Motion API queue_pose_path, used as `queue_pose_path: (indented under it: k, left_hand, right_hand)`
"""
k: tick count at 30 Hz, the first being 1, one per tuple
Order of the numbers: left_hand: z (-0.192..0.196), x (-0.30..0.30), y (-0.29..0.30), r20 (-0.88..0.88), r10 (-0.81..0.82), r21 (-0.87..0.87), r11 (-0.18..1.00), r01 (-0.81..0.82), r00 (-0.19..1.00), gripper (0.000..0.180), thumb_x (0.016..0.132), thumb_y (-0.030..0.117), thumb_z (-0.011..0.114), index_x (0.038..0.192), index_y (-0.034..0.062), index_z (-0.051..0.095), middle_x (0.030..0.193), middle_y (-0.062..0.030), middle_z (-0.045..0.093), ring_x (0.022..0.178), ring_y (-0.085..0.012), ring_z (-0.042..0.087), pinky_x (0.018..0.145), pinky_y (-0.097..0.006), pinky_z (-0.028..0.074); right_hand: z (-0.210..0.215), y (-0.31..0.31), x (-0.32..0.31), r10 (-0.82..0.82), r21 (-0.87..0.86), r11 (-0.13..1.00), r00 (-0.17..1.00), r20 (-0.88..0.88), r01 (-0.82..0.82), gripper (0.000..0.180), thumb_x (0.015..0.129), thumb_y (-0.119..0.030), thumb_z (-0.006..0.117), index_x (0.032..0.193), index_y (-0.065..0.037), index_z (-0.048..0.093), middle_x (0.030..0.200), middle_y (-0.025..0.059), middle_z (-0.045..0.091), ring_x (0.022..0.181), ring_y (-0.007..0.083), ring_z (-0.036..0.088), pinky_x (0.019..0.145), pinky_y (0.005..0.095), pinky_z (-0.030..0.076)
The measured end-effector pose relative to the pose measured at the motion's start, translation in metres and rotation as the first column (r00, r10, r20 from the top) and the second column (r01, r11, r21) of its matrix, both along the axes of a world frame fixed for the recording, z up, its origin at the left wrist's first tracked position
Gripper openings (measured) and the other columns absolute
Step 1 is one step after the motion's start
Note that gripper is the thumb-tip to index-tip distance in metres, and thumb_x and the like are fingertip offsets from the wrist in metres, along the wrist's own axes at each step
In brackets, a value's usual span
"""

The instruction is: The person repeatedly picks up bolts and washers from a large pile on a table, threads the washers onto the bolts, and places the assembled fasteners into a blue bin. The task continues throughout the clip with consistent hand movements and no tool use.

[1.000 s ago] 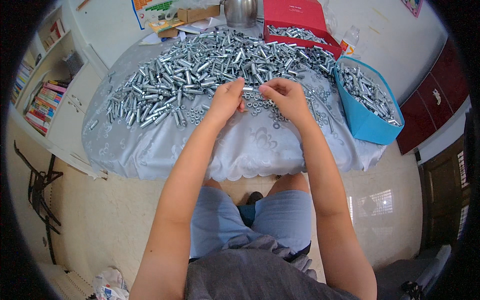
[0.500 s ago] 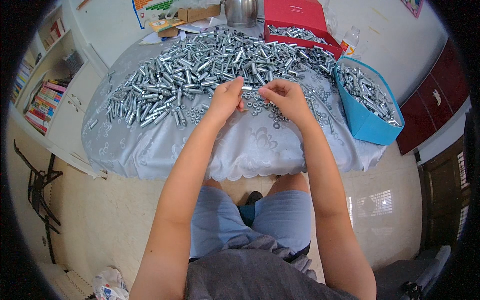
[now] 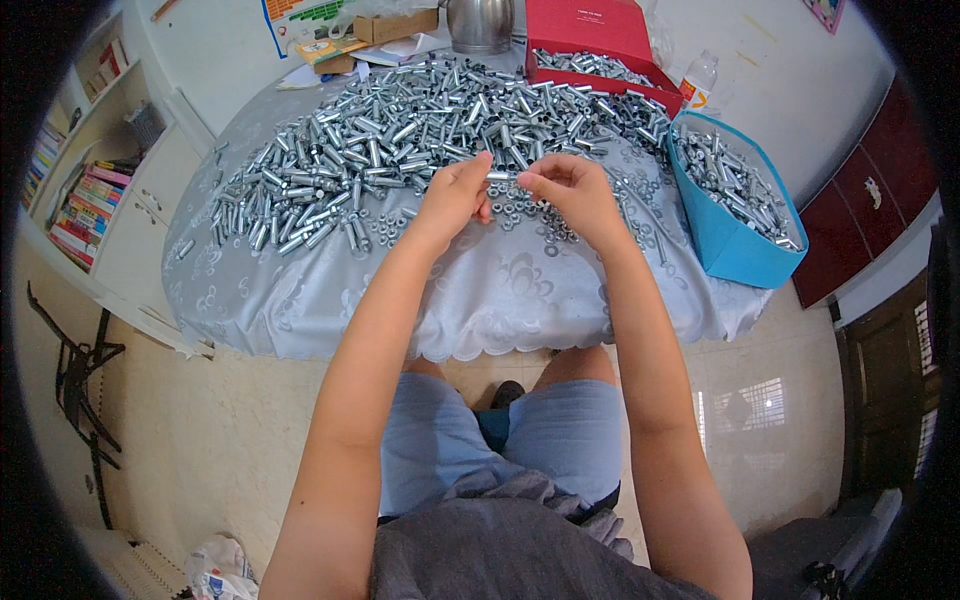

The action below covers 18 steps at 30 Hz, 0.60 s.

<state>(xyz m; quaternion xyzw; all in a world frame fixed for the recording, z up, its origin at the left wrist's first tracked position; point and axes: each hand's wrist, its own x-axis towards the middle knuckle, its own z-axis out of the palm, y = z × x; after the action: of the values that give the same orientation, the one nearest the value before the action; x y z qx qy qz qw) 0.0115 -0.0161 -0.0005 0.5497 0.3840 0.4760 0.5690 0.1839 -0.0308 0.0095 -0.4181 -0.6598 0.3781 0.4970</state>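
Over the front of the metal heap, both my hands meet at a short, shiny metal anchor bolt (image 3: 502,176) lying crosswise between them. My left hand (image 3: 458,195) is closed on its left end, thumb pointing up. The thumb and fingers of my right hand (image 3: 570,190) are pinched at its right end; whatever small part may sit there is hidden by the fingertips. Loose nuts and washers (image 3: 512,212) are scattered on the cloth just below and around the hands. A large heap of silvery metal sleeves and bolts (image 3: 370,150) spreads behind and to the left.
A patterned silver-grey tablecloth (image 3: 490,300) covers the round table. At the right stands a blue fabric bin (image 3: 735,245) full of bolts; behind it are an open red box (image 3: 590,30) and a plastic bottle (image 3: 700,78). A metal pot (image 3: 480,25) and cardboard boxes (image 3: 395,27) stand at the back.
My left hand has shifted very slightly to the right along the anchor bolt. My right hand stays pinched at its other end, nearly still.
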Motion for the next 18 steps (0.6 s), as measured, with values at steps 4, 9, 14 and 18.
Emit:
queue_pose_path:
  k: [4,9,14,18]
  left_hand:
    - [-0.003,-0.001,0.002,-0.028,0.023,0.035,0.999,-0.022,0.999,0.041,0.087,0.038,0.045,0.058,0.0091,0.042,0.049,0.0014,0.038,0.043,-0.01,0.044,0.043,-0.024,0.036]
    - [-0.002,0.0,0.0,-0.079,0.009,0.058,0.998,-0.005,0.997,0.041,0.087,0.038,0.047,0.058,0.0082,0.044,0.048,0.0008,0.04,0.043,-0.0095,0.045,0.042,-0.023,0.036]
    - [-0.004,-0.001,0.001,-0.081,0.005,0.036,0.999,-0.002,0.997,0.041,0.087,0.038,0.047,0.059,0.0075,0.045,0.048,0.0007,0.04,0.043,-0.01,0.046,0.042,-0.024,0.037]
    - [0.0,0.001,-0.001,-0.026,0.053,-0.023,0.998,-0.054,0.998,0.04,0.087,0.038,0.047,0.063,0.0064,0.046,0.048,0.0009,0.039,0.042,-0.0105,0.045,0.043,-0.024,0.037]
  right_hand:
    - [-0.003,0.001,-0.002,-0.021,0.016,1.0,0.999,0.033,0.021,0.016,0.076,-0.014,0.066,0.079,0.0,0.061,0.067,0.0015,0.058,0.059,0.0066,0.052,0.054,0.0197,0.041]
    - [-0.011,0.005,-0.003,-0.033,0.023,0.999,0.997,0.071,0.032,0.022,0.078,-0.02,0.064,0.08,0.002,0.061,0.064,0.0011,0.057,0.057,0.006,0.049,0.052,0.0209,0.04]
    - [-0.005,-0.003,-0.005,0.005,0.006,1.0,0.993,0.122,-0.006,0.027,0.08,-0.025,0.061,0.079,0.002,0.06,0.064,0.0008,0.056,0.056,0.0058,0.046,0.051,0.0218,0.038]
    - [-0.005,-0.002,-0.005,-0.018,0.029,0.999,0.996,0.089,0.015,0.024,0.078,-0.024,0.063,0.082,0.0,0.062,0.067,0.0012,0.057,0.061,0.0079,0.048,0.057,0.0229,0.039]
